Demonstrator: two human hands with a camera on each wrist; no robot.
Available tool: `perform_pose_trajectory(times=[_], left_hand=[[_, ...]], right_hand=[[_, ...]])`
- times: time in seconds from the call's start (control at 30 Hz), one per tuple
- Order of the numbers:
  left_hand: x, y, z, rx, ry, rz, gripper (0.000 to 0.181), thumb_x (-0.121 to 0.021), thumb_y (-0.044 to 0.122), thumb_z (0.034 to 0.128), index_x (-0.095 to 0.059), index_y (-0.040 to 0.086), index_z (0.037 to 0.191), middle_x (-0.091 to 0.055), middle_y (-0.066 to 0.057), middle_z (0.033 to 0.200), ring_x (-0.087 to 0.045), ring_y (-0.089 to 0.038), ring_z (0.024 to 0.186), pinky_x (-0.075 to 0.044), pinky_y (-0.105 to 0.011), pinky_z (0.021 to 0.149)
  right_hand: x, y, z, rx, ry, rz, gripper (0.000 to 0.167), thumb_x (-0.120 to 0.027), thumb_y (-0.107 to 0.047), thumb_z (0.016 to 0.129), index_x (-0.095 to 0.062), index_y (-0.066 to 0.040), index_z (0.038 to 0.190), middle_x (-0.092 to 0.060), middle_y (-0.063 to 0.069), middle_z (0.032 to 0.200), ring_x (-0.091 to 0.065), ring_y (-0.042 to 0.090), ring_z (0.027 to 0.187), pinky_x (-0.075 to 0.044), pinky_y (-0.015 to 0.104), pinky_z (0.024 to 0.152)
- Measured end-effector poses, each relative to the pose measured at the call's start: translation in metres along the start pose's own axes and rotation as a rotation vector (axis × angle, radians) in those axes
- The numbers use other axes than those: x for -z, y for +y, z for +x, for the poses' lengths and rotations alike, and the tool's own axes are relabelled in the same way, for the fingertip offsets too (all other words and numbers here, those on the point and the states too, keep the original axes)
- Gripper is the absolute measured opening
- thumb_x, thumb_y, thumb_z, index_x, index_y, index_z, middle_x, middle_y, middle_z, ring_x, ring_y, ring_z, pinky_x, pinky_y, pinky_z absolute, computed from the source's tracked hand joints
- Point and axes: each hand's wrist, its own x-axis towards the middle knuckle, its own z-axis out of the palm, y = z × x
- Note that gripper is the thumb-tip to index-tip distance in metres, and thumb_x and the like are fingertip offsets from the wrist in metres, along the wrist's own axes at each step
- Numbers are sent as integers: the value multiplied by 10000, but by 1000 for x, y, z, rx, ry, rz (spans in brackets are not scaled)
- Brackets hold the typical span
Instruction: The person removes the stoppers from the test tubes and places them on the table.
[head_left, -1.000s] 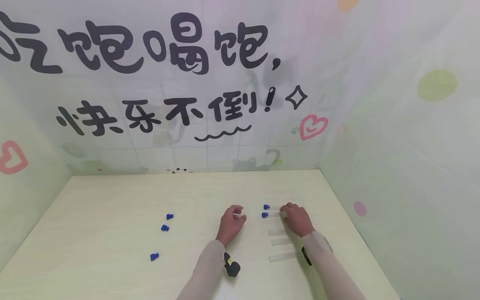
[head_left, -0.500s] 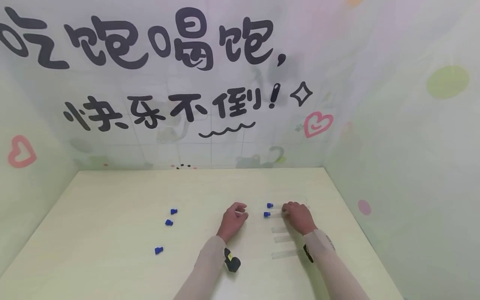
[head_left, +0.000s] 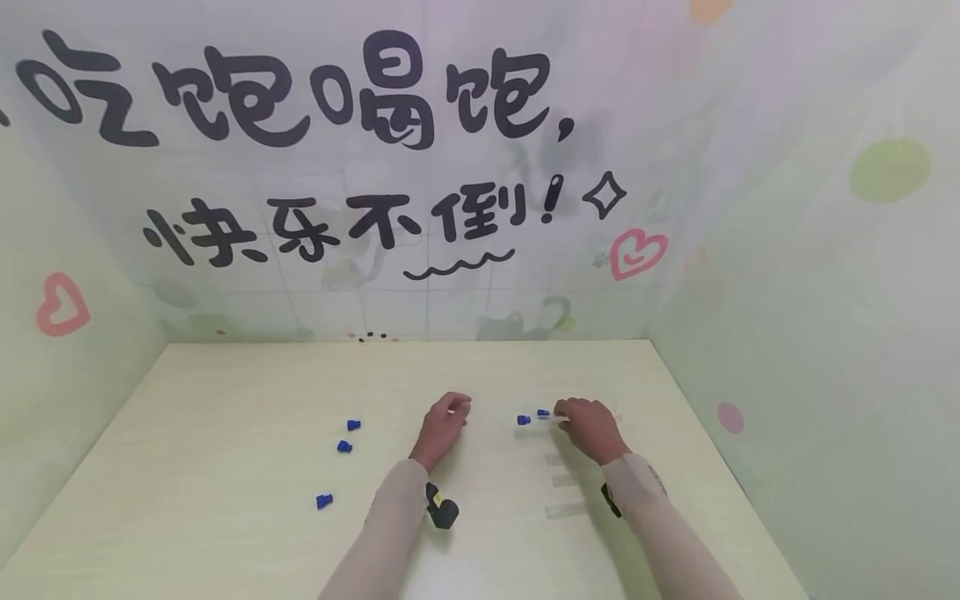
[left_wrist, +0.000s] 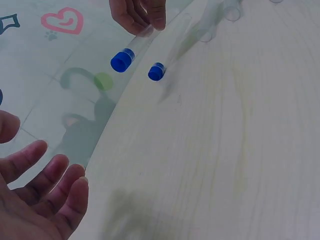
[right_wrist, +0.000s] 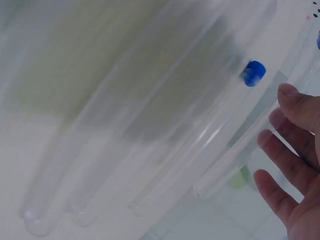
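"so what was out there, left to right?"

"Three loose blue caps (head_left: 344,447) on the tabletop (head_left: 247,392), then the left hand (head_left: 441,429), relaxed, fingers a bit apart. Next, a capped tube (left_wrist: 141,44) raised just off the surface, pinched by the right hand (head_left: 592,429)."

"ok, and which way did it point?"

"Cap end left, toward the left hand, long axis pretty much sideways. A second capped tube (left_wrist: 176,45) lay just beyond, also cap-left, and three uncapped tubes (head_left: 567,511) lay sideways nearer the person, roughly parallel."
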Motion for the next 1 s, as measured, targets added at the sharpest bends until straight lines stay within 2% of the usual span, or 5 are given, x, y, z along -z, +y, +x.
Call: perform_pose_trajectory(times=[0.13, 0.3, 0.53, 0.8, 1.0], left_hand=[[10, 0, 1, 0, 5, -3, 288, -473, 198, 980, -572, 36, 1195, -617, -128, 1050, -624, -211, 887, -491, -264, 697], [17, -2, 1, 19, 6, -56, 305, -476, 182, 972, -560, 11, 1210, -616, -142, 1057, -631, -220, 885, -511, -272, 690], [20, 0, -3, 55, -2, -125, 322, -461, 180, 963, -556, -6, 1207, -617, -162, 1070, -614, -166, 831, -516, -266, 682], [21, 1, -6, 53, 0, -181, 295, -460, 155, 960, -576, -12, 1174, -622, -167, 1047, -600, -123, 795, -515, -249, 666], [23, 1, -10, 32, -2, -214, 280, -452, 121, 963, -590, -43, 1143, -637, -156, 994, -609, -128, 785, -522, -254, 668]], right_hand=[[5, -9, 5, 35, 55, 26, 173, -780, -56, 739, -700, -106, 884, -719, 27, 839, -661, 181, 724, -512, 346, 610], [10, -25, 12, 50, 84, 43, 152, -778, -77, 751, -699, -115, 875, -710, 11, 806, -648, 173, 685, -500, 346, 597], [16, -52, 21, 88, 88, 47, 159, -766, -75, 768, -702, -110, 910, -715, 15, 835, -655, 174, 707, -509, 336, 609], [17, -74, 27, 137, 129, 14, 154, -779, -103, 752, -700, -137, 880, -700, -2, 794, -634, 157, 658, -477, 298, 536], [17, -86, 30, 143, 133, -2, 150, -777, -109, 759, -708, -138, 888, -712, 3, 812, -647, 158, 672, -497, 300, 550]])
